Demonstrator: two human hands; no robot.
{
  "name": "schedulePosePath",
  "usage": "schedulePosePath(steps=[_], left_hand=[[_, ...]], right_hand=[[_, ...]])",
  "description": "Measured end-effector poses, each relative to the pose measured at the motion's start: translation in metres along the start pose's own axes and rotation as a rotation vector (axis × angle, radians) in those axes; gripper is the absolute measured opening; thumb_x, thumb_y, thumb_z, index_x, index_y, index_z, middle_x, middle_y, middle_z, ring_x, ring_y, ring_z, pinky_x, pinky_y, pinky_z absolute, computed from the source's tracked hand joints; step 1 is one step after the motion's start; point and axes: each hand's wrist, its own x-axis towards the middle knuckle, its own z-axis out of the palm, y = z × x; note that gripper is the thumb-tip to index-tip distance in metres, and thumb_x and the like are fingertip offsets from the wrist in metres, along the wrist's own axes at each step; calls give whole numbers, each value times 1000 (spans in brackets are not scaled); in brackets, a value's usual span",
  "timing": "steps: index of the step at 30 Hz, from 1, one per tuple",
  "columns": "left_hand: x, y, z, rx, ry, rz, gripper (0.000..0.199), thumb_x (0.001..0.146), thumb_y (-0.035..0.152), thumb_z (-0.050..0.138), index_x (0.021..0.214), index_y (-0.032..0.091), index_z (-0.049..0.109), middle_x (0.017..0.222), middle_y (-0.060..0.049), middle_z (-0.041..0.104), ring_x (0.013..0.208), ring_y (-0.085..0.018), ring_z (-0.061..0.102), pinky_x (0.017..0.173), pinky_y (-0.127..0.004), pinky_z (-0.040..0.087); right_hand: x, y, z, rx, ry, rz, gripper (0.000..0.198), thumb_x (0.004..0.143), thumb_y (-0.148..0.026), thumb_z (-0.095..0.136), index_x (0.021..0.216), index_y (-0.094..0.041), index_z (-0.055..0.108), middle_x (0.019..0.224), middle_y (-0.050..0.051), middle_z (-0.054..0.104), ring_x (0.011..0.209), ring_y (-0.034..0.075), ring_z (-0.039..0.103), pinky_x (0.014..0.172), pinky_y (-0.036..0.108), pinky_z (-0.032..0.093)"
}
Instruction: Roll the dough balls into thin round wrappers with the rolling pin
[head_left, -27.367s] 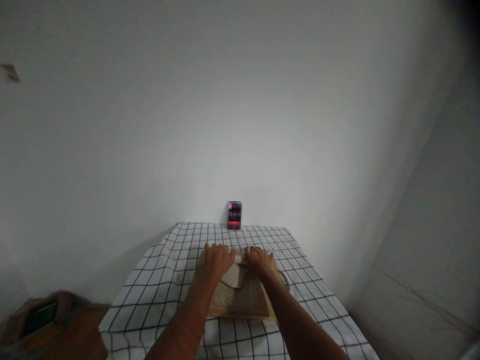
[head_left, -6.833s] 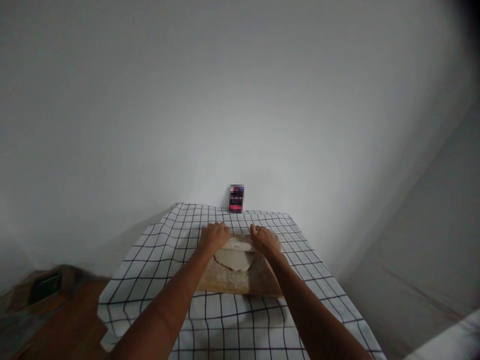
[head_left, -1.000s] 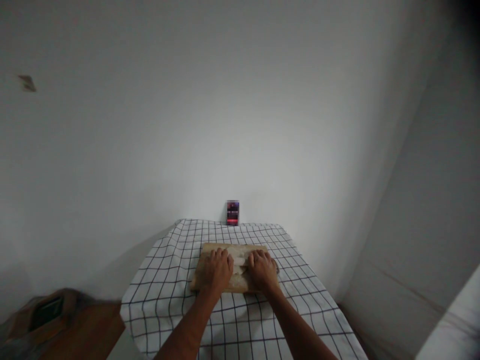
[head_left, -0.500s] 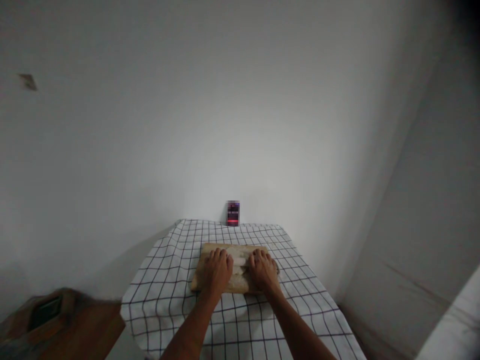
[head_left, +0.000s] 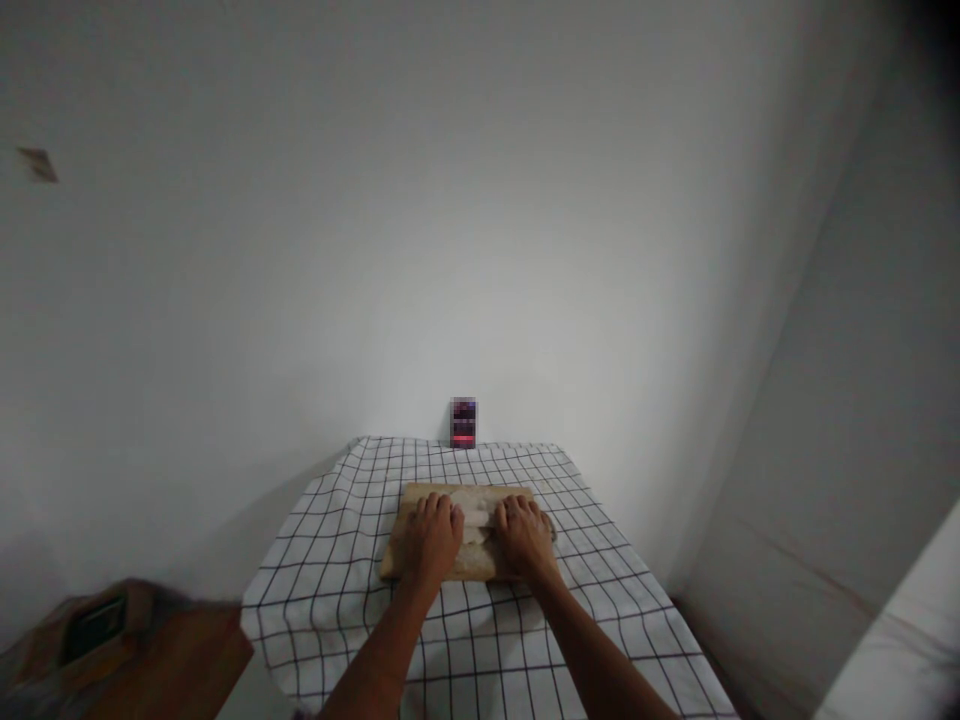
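A wooden board [head_left: 469, 572] lies on the checked cloth, dusted with something pale like flour. Across it runs a pale rolling pin [head_left: 478, 519], visible only between my two hands. Flattened pale dough [head_left: 475, 536] shows just on the near side of the pin. My left hand [head_left: 435, 535] is closed over the pin's left part, fingers curled and pointing away from me. On the right part, my right hand [head_left: 523, 532] is curled over it in the same way. Both hands hide the pin's ends and much of the dough.
A white cloth with dark checks [head_left: 480, 640] covers the table. At its far edge a blurred dark phone-like thing [head_left: 463, 423] leans on the white wall [head_left: 480, 250]. A brown box [head_left: 94, 630] sits low at the left. Another wall [head_left: 847, 400] rises at the right.
Both hands stay on the rolling pin, with almost no shift along the board. The whole view has moved slightly, so things sit a little further left and higher.
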Motion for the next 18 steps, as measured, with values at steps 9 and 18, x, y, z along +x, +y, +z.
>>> schedulePosePath(steps=[9, 18], left_hand=[[1, 0, -1, -7, -31, -3, 25, 113, 28, 51, 102, 23, 73, 113, -9, 79, 114, -29, 70, 96, -42, 51], [0, -1, 4, -40, 17, -26, 19, 111, 26, 54, 102, 24, 70, 114, -8, 77, 113, -27, 69, 94, -39, 51]], right_hand=[[-1, -1, -5, 19, -7, 3, 34, 117, -31, 43, 129, -24, 74, 136, 15, 73, 126, 33, 65, 100, 44, 52], [-1, -1, -5, 96, 43, 100, 34, 116, -35, 44, 121, -24, 77, 131, 14, 75, 124, 31, 65, 100, 41, 51]])
